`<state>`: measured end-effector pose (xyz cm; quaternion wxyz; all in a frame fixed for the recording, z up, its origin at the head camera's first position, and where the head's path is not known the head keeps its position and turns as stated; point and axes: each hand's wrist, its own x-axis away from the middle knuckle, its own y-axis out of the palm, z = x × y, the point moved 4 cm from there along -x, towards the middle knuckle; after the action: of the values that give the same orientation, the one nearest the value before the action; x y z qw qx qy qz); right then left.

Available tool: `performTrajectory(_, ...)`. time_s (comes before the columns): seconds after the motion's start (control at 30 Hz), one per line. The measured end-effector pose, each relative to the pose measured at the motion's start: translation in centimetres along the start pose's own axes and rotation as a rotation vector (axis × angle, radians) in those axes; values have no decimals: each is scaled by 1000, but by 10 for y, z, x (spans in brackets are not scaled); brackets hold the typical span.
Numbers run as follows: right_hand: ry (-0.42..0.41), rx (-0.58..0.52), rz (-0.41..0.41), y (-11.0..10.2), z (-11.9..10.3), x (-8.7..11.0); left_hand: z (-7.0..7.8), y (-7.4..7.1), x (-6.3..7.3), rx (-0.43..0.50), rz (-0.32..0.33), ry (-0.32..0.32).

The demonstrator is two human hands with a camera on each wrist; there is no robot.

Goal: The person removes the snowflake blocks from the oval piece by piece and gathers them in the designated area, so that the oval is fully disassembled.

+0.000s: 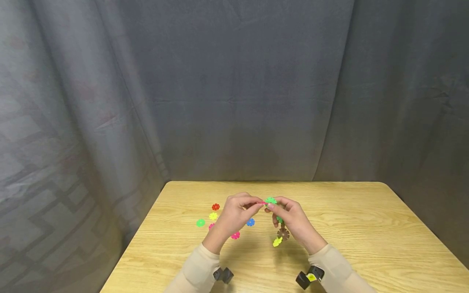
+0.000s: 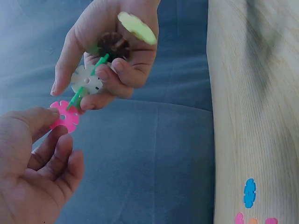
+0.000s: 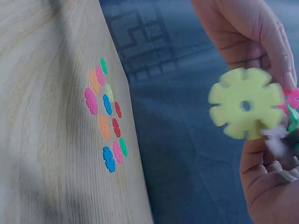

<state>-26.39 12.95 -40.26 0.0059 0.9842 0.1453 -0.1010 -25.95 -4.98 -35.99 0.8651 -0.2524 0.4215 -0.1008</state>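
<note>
My left hand [image 1: 233, 209] pinches a pink notched plastic disc [image 2: 71, 120] between thumb and fingertips. Opposite it, my right hand [image 1: 296, 223] holds a chain of interlocked discs above the table. In the left wrist view, a green disc [image 2: 74, 99] seen edge-on meets the pink one's rim. Beyond it come a white disc [image 2: 79, 84], another green disc [image 2: 100, 63], a brown disc [image 1: 283, 233] and a yellow disc [image 3: 229, 100] at the hanging end. The right hand's fingers curl around the chain's middle and hide part of it.
Several loose discs lie on the wooden table [image 1: 366, 228], left of and beneath the hands: a red disc [image 1: 215, 207], a green disc [image 1: 200, 223], a blue disc [image 1: 250, 222] and an orange disc [image 3: 104, 127] among them. Grey curtain [image 1: 234, 89] hangs behind the table.
</note>
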Motion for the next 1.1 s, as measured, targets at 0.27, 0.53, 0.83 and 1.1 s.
performTrajectory(0.27,3,2,9,0,-3,1,-1,-2,1,-31,28,-13)
performTrajectory(0.53,49,-22,-19,1,-2,2,-4,3,1,33,-45,-77)
performTrajectory(0.83,56,-12,-17,0,1,2,-4,9,-1,74,-100,-150)
performTrajectory(1.1,23,10,17,0,2,1,-3,11,-1,84,-106,-189)
